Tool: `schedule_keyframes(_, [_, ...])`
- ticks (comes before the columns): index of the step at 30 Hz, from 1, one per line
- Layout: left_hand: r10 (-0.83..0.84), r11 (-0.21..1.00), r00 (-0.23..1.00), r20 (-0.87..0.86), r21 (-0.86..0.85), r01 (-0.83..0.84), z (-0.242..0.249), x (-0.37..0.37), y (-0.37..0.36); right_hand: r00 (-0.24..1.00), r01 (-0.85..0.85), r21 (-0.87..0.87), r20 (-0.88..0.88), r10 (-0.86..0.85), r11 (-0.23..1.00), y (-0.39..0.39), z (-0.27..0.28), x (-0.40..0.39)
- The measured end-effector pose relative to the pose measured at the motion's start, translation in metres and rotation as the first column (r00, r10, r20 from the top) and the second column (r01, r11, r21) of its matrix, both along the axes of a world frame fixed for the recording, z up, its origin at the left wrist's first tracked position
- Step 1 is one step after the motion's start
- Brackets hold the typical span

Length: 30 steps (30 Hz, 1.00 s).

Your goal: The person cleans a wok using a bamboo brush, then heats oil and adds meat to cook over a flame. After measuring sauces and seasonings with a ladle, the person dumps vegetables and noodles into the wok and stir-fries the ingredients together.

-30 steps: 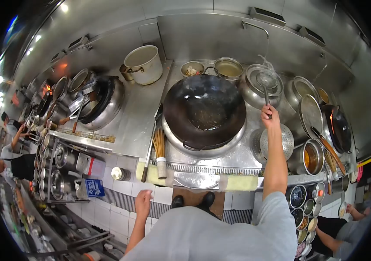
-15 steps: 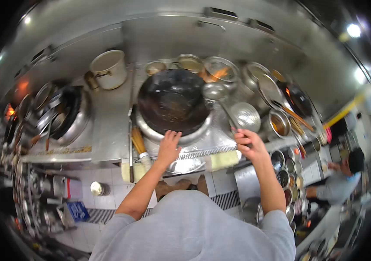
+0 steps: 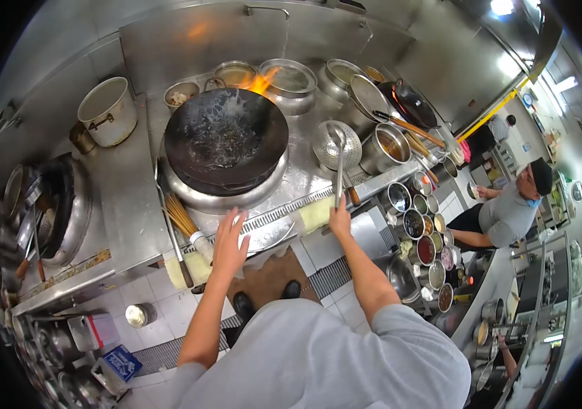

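Left hand [image 3: 230, 245] has free passage forward to the wok [image 3: 223, 143], bamboo brush [image 3: 180, 217] obstructing its left; bare steel lane [image 3: 301, 146] separates wok from perforated skimmer [image 3: 325, 148], overlapped by the ladle [image 3: 340, 167] in the right hand [image 3: 339, 219], with flame [image 3: 261, 82] and steel pot [image 3: 296, 104] blocking the lane's far end.

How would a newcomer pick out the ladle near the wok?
Start at the big black wok. To its right is a round perforated strainer, and the ladle crosses it in view. The ladle's grey handle ends in the right hand; the strainer's ends in brown wood.
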<state>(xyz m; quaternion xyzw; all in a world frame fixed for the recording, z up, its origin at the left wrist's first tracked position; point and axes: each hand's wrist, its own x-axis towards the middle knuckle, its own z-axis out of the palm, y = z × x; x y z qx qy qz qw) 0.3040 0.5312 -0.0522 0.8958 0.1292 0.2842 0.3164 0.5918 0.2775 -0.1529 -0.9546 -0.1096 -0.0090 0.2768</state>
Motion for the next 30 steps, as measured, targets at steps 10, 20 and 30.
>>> schedule_keyframes(10, [0.059, 0.815, 0.659, -0.75, -0.345, -0.466, -0.299, -0.359, -0.136, 0.972, -0.228, -0.458, -0.047, 0.232, 0.859, -0.1, -0.058, 0.117])
schedule_keyframes(20, [0.099, 0.987, 0.729, -0.677, 0.162, 0.016, -0.291, -0.401, -0.24, 0.945, -0.31, -0.369, -0.021, 0.326, 0.876, -0.154, -0.065, 0.112])
schedule_keyframes(30, [0.765, 0.597, 0.607, -0.216, -0.116, -0.794, -0.136, -0.139, -0.038, 0.906, -0.34, -0.089, 0.237, 0.351, 0.936, -0.281, -0.207, -0.058])
